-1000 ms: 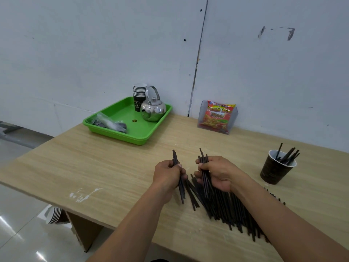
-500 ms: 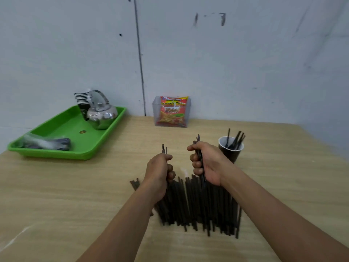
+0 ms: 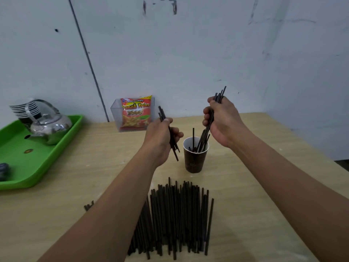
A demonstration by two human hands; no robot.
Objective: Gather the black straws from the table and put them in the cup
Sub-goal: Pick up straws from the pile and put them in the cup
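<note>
- The loose black plastic straws [image 3: 177, 214] lie side by side in a heap on the pale wooden bench [image 3: 75, 205], near us.
- Just beyond the heap stands the dark brown paper cup [image 3: 195, 159] with a white inside, upright, a few straws leaning in it.
- Our right grip [image 3: 223, 121] is curled tight round a bundle of straws [image 3: 219, 97] above the cup. The bundle's lower ends reach the cup's mouth, and we cannot tell them from those already inside.
- Our left grip [image 3: 160, 140], just left of the cup, is closed round a smaller slanted bundle [image 3: 161, 112].
- Half a second ago both grips sat low at the heap's far edge; now they are raised by the cup.
- By the wall, a clear plastic holder [image 3: 115, 118] carries a red-and-yellow snack packet [image 3: 136, 114] reading "French Fries".
- At the left, a green plastic tray [image 3: 37, 167] bears a shiny steel kettle [image 3: 50, 127] and stacked dark cups [image 3: 20, 110].
</note>
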